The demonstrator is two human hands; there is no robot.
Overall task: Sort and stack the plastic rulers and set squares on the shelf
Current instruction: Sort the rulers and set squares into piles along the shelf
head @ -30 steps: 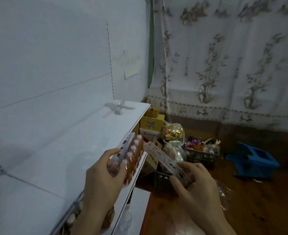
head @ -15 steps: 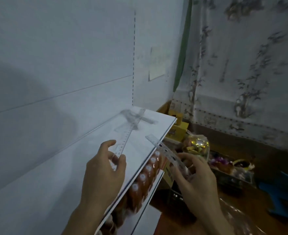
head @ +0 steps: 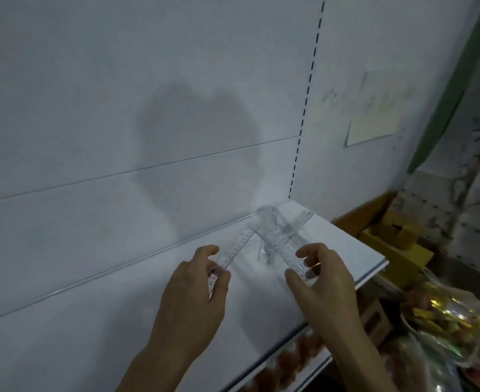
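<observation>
Two clear plastic rulers lie crossed over the white shelf (head: 120,321). My left hand (head: 193,290) grips the near end of the left ruler (head: 240,246), which runs up and right. My right hand (head: 320,278) pinches the near end of the right ruler (head: 279,248), which runs up and left. Farther back, near the shelf's rear right corner, sits a loose pile of clear rulers and set squares (head: 282,222); its pieces overlap and are hard to tell apart.
The white back panel (head: 148,108) rises right behind the shelf, with a slotted upright (head: 303,108) at its right end. Below the shelf's front edge sit orange packets (head: 298,352). Yellow boxes (head: 397,244) and shiny wrapped goods (head: 448,315) stand lower right.
The view has swung left and up from the floor onto the shelf. My left hand let go of the orange packet and took a ruler; my right hand brought its ruler over the shelf.
</observation>
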